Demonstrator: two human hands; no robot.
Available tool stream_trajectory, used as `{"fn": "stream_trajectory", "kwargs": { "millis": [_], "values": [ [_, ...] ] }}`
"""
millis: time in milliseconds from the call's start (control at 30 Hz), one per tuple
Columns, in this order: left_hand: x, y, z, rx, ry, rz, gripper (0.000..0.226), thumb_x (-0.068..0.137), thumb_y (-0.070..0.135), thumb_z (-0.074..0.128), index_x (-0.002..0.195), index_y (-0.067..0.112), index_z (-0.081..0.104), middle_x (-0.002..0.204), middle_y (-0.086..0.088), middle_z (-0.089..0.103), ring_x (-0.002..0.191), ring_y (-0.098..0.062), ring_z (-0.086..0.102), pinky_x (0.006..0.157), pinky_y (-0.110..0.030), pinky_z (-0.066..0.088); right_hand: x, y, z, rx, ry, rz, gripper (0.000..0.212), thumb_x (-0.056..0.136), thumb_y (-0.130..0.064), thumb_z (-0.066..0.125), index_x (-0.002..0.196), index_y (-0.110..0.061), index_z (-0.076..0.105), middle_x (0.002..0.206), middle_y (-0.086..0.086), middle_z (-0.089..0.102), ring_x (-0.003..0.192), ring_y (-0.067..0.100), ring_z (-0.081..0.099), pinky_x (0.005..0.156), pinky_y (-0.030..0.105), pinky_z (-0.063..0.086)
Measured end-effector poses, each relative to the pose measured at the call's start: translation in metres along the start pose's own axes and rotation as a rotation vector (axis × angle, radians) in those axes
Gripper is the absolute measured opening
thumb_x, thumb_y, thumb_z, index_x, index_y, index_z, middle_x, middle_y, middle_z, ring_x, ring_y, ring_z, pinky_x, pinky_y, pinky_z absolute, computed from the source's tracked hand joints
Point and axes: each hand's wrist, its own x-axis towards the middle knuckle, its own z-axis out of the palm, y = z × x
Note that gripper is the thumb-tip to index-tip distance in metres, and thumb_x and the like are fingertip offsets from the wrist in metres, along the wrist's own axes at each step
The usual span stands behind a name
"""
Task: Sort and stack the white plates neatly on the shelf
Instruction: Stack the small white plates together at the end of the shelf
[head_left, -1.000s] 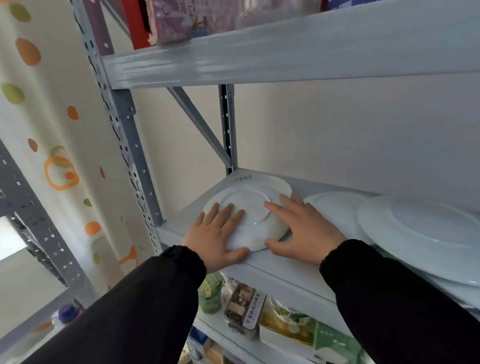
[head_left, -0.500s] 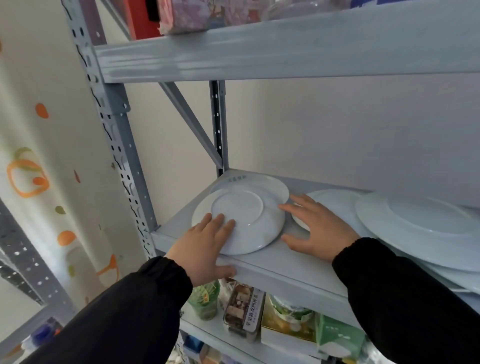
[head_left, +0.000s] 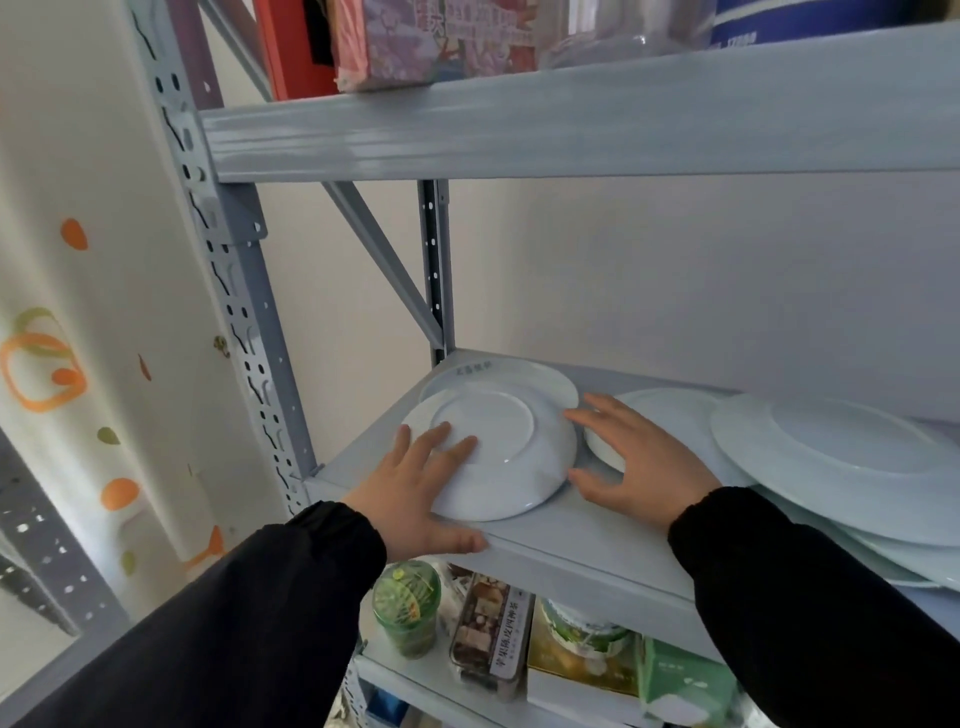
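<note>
1. The left hand (head_left: 415, 488) lies flat, fingers spread wide, on the near edge of an upside-down white plate (head_left: 498, 457) at frame centre, thumb on the grey shelf (head_left: 582, 551) lip.
2. That plate rests on another plate (head_left: 519, 376) behind it.
3. The right hand (head_left: 639, 462), open and splayed, rests palm-down just right of it, over a second overturned plate (head_left: 670, 410).
4. Larger plates (head_left: 852, 462) are stacked at the right edge.

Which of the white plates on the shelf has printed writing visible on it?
The rear left plate, lying partly under the upside-down plate that the left hand touches. It has small grey lettering near its far rim; the other plates look plain white.
</note>
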Motion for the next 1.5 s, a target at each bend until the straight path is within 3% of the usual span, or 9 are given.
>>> {"fn": "stream_trajectory", "kwargs": {
  "millis": [100, 300, 467, 667, 900, 1100, 1200, 1333, 1500],
  "values": [
    [0.003, 0.019, 0.008, 0.011, 0.014, 0.118, 0.108, 0.066, 0.08, 0.063, 0.149, 0.053, 0.0, 0.161, 0.019, -0.004, 0.149, -0.023, -0.015, 0.12, -0.046, 0.014, 0.001, 0.0, -0.005, 0.039, 0.104, 0.009, 0.08, 0.07, -0.069, 0.045, 0.144, -0.04, 0.039, 0.157, -0.014, 0.025, 0.143, 0.003, 0.021, 0.113, 0.023, 0.02],
    [-0.006, 0.03, 0.037, 0.064, 0.311, 0.398, 0.088, 0.068, 0.04, 0.08, 0.144, 0.031, 0.037, 0.149, 0.003, 0.041, 0.14, -0.032, 0.037, 0.117, -0.042, 0.025, 0.001, 0.003, -0.008, 0.046, 0.184, 0.01, 0.077, 0.072, -0.066, 0.043, 0.143, -0.037, 0.041, 0.157, -0.01, 0.027, 0.143, 0.005, 0.023, 0.114, 0.028, 0.024],
    [-0.018, 0.016, 0.034, 0.182, 0.33, 0.402, 0.072, 0.078, 0.045, 0.058, 0.144, 0.024, 0.04, 0.145, -0.004, 0.046, 0.134, -0.038, 0.045, 0.116, -0.048, 0.026, 0.0, 0.003, -0.007, 0.072, 0.204, -0.002, 0.07, 0.075, -0.065, 0.044, 0.142, -0.044, 0.04, 0.156, -0.016, 0.028, 0.143, 0.002, 0.023, 0.114, 0.031, 0.026],
    [-0.024, 0.018, 0.025, 0.215, 0.325, 0.446, 0.066, 0.084, 0.04, 0.058, 0.145, 0.023, 0.038, 0.145, -0.005, 0.044, 0.131, -0.034, 0.047, 0.116, -0.048, 0.03, 0.0, 0.005, -0.007, 0.086, 0.242, -0.014, 0.069, 0.077, -0.063, 0.043, 0.141, -0.039, 0.043, 0.155, -0.014, 0.031, 0.142, 0.002, 0.026, 0.112, 0.028, 0.026],
    [-0.02, 0.019, -0.002, 0.04, 0.455, 0.334, 0.072, 0.083, 0.004, 0.065, 0.146, 0.027, 0.038, 0.15, 0.004, 0.045, 0.127, -0.027, 0.054, 0.102, -0.037, 0.045, -0.003, 0.01, -0.014, 0.23, 0.449, -0.114, 0.059, 0.093, -0.055, 0.033, 0.144, -0.026, 0.042, 0.154, -0.002, 0.035, 0.143, 0.007, 0.028, 0.113, 0.019, 0.022],
    [-0.008, 0.018, -0.025, -0.316, 0.555, 0.111, 0.042, 0.1, 0.015, 0.046, 0.136, 0.036, 0.047, 0.129, 0.014, 0.059, 0.104, -0.006, 0.055, 0.082, -0.014, 0.042, -0.002, 0.012, -0.013, 0.301, 0.547, -0.139, 0.062, 0.097, -0.056, 0.029, 0.149, -0.023, 0.033, 0.157, 0.003, 0.032, 0.146, 0.013, 0.025, 0.116, 0.025, 0.02],
    [0.005, 0.023, -0.038, -0.691, 0.615, -0.056, 0.026, 0.103, 0.029, 0.043, 0.126, 0.037, 0.052, 0.112, 0.02, 0.061, 0.103, -0.012, 0.06, 0.08, -0.032, 0.057, -0.001, 0.013, -0.011, 0.268, 0.499, -0.126, 0.067, 0.094, -0.064, 0.028, 0.15, -0.028, 0.028, 0.158, 0.001, 0.029, 0.146, 0.01, 0.023, 0.115, 0.018, 0.018],
    [0.025, 0.032, -0.05, -1.246, 0.629, -0.24, 0.028, 0.102, 0.024, 0.046, 0.128, 0.034, 0.049, 0.118, 0.005, 0.062, 0.1, -0.026, 0.064, 0.061, -0.045, 0.061, 0.0, 0.014, -0.01, 0.185, 0.436, -0.131, 0.071, 0.092, -0.067, 0.028, 0.151, -0.029, 0.027, 0.159, 0.0, 0.026, 0.147, 0.01, 0.02, 0.11, 0.009, 0.015],
    [0.051, 0.007, -0.039, -1.604, 0.627, -0.326, 0.044, 0.095, 0.009, 0.049, 0.131, 0.035, 0.045, 0.13, -0.001, 0.054, 0.113, -0.034, 0.056, 0.066, -0.055, 0.059, 0.0, 0.015, -0.008, 0.098, 0.356, -0.154, 0.069, 0.091, -0.057, 0.036, 0.152, -0.028, 0.023, 0.16, -0.002, 0.022, 0.147, 0.01, 0.017, 0.114, 0.036, 0.028]
  ]
}}
